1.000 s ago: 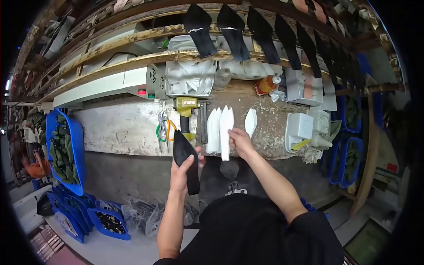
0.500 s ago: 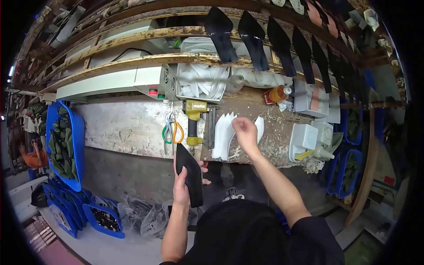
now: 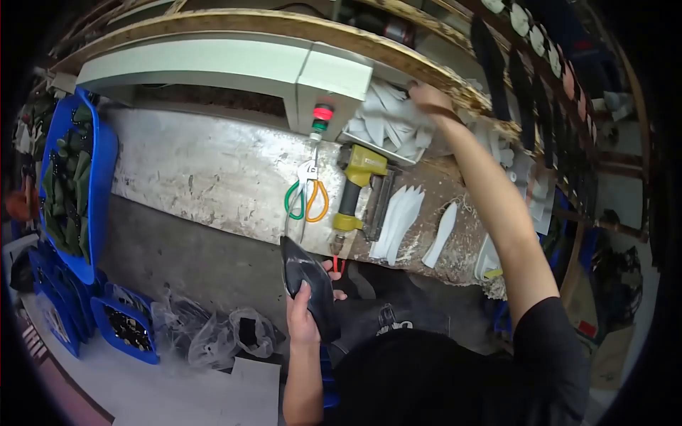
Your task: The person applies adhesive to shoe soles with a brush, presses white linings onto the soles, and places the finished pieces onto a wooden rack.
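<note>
My left hand point(image 3: 304, 312) is wrapped round a black pointed shoe-shaped piece point(image 3: 312, 284), thumb on its glossy face and fingertips showing past its right edge. Above and to the right, my right hand point(image 3: 430, 99) is at the box of white strips point(image 3: 387, 124), under the wooden rail. Its fingers are blurred and partly hidden, so what they hold does not show. On the bench, a bundle of white pointed strips point(image 3: 398, 224) lies beside a single white strip point(image 3: 440, 234). A yellow-green staple gun point(image 3: 355, 184) and scissors with green and orange handles point(image 3: 307, 192) lie left of them.
A blue bin of dark green pieces point(image 3: 74, 184) stands left, with a smaller blue bin point(image 3: 128, 326) and clear plastic bags point(image 3: 213, 341) below. A pale machine housing point(image 3: 206, 67) overhangs the bench point(image 3: 213, 184). Black pieces hang from the rack point(image 3: 490, 64) at upper right.
My right hand has moved from the white strips on the bench up to the box. The black piece now shows a shinier face in my left hand. The view has swung round.
</note>
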Demonstrator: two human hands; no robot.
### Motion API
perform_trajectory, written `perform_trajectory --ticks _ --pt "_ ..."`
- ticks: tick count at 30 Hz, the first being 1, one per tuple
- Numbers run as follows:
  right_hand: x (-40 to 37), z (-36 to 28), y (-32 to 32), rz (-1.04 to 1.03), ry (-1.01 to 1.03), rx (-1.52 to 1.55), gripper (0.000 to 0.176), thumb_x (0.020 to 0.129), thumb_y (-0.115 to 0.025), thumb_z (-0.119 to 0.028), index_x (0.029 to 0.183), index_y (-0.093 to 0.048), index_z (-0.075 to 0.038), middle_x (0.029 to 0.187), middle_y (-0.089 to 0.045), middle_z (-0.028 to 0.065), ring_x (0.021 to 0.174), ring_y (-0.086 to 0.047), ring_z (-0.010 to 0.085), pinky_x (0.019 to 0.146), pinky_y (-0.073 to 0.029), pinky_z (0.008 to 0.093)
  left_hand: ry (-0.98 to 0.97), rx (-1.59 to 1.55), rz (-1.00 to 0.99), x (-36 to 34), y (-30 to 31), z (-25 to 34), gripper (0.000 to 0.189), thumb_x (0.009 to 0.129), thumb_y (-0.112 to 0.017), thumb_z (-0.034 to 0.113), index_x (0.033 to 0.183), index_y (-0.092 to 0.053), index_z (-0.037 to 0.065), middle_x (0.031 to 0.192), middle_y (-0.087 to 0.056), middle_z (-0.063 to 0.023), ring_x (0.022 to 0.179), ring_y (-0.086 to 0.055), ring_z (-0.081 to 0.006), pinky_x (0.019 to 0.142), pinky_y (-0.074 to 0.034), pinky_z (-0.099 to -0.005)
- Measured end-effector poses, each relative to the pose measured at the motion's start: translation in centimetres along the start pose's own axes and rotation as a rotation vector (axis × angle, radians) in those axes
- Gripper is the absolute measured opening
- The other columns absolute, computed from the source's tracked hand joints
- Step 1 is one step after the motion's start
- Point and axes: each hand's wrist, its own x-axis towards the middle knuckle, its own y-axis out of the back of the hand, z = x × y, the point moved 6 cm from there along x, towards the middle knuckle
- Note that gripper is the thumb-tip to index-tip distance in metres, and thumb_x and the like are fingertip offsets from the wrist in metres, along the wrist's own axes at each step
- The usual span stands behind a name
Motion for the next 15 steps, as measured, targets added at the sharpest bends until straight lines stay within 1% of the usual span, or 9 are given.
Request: perform_trajectory --ticks 1,4,6,7,9,11,12,14,15 --pt "1.3 -0.5 0.5 0.142 0.224 0.011 0.052 0.095 -0.054 -0.033 0.132 -0.067 0.001 0.135 -0.067 0.0221 0.121 -0.064 0.0392 0.104 -0.048 0.0484 -0.028 0.0 0.02 0.1 0.7 0.2 0.047 0.108 -0.046 0.022 0.147 -0.043 -0.003 0.14 -0.059 -0.0253 0.117 -0.063 -0.0324 0.079 -0.06 -0.045" --pt "4.9 0.6 -2.2 0.275 0.272 -0.098 0.05 0.096 -0.052 -0.03 0.136 -0.066 -0.002 0.144 -0.062 0.0194 0.128 -0.059 0.0372 0.107 -0.047 0.0482 -0.049 -0.018 0.091 0.0 2.5 0.9 0.046 0.107 -0.047 0.02 0.147 -0.044 -0.004 0.14 -0.059 -0.0249 0.116 -0.064 -0.0322 0.079 -0.06 -0.0444" --pt "3.2 0.0 -1.6 0.263 0.187 -0.036 0.047 0.101 -0.042 -0.033 0.132 -0.064 -0.006 0.135 -0.067 0.0187 0.125 -0.062 0.039 0.106 -0.049 0.0441 -0.077 -0.006 0.158 -0.6 4.0 2.3 0.045 0.107 -0.048 0.017 0.146 -0.045 -0.005 0.14 -0.059 -0.0245 0.116 -0.064 -0.032 0.079 -0.06 -0.0437" --pt "1.8 -0.5 -0.9 0.167 0.234 -0.021 0.046 0.102 -0.042 -0.039 0.126 -0.066 -0.008 0.13 -0.069 0.0158 0.118 -0.065 0.0359 0.099 -0.052 0.0434 -0.079 0.026 0.198 -0.6 4.6 2.5 0.045 0.107 -0.049 0.022 0.144 -0.051 -0.003 0.134 -0.065 -0.021 0.111 -0.068 -0.0298 0.077 -0.06 -0.0421" --pt "3.2 0.1 -3.7 0.151 0.36 0.129 0.053 0.103 -0.046 -0.055 0.115 -0.072 -0.011 0.108 -0.072 0.0125 0.094 -0.069 0.0311 0.084 -0.056 0.0428 -0.002 0.023 0.185 -1.4 5.0 2.6 0.046 0.106 -0.052 0.021 0.142 -0.051 -0.007 0.128 -0.068 -0.0215 0.108 -0.069 -0.0312 0.078 -0.06 -0.0422" --pt "2.4 -0.2 -2.2 0.37 0.479 0.202 0.049 0.102 -0.047 -0.052 0.114 -0.071 -0.011 0.107 -0.072 0.0127 0.093 -0.069 0.0314 0.082 -0.055 0.0435 -0.019 0.037 0.142 0.4 3.7 3.5 0.045 0.104 -0.056 0.016 0.142 -0.05 -0.008 0.123 -0.069 -0.0219 0.106 -0.069 -0.0326 0.081 -0.06 -0.0418" --pt "1.8 -0.5 -1.4 0.445 0.505 0.19 0.046 0.101 -0.048 -0.05 0.113 -0.07 -0.011 0.106 -0.071 0.0128 0.091 -0.069 0.0317 0.08 -0.055 0.0442 -0.1 0.055 0.125 1.7 3.4 3.4 0.048 0.104 -0.058 0.017 0.147 -0.048 -0.002 0.129 -0.068 -0.0196 0.104 -0.071 -0.0293 0.08 -0.062 -0.0383" --pt "1.1 -1.0 -0.4 0.468 0.472 0.111 0.039 0.1 -0.051 -0.044 0.11 -0.069 -0.011 0.104 -0.07 0.013 0.088 -0.069 0.0323 0.077 -0.055 0.0457 -0.148 0.075 0.133 1.4 2.0 3.9 0.052 0.105 -0.06 0.018 0.153 -0.046 0.004 0.134 -0.067 -0.0174 0.103 -0.074 -0.0259 0.078 -0.063 -0.0348" --pt "1.0 -0.9 -0.2 0.46 0.437 0.057 0.036 0.099 -0.052 -0.041 0.109 -0.069 -0.011 0.103 -0.07 0.0131 0.086 -0.069 0.0326 0.075 -0.055 0.0464 -0.166 0.068 0.129 1.6 0.7 4.4 0.049 0.103 -0.063 0.016 0.149 -0.05 0.005 0.125 -0.069 -0.015 0.098 -0.073 -0.0253 0.079 -0.062 -0.0347"
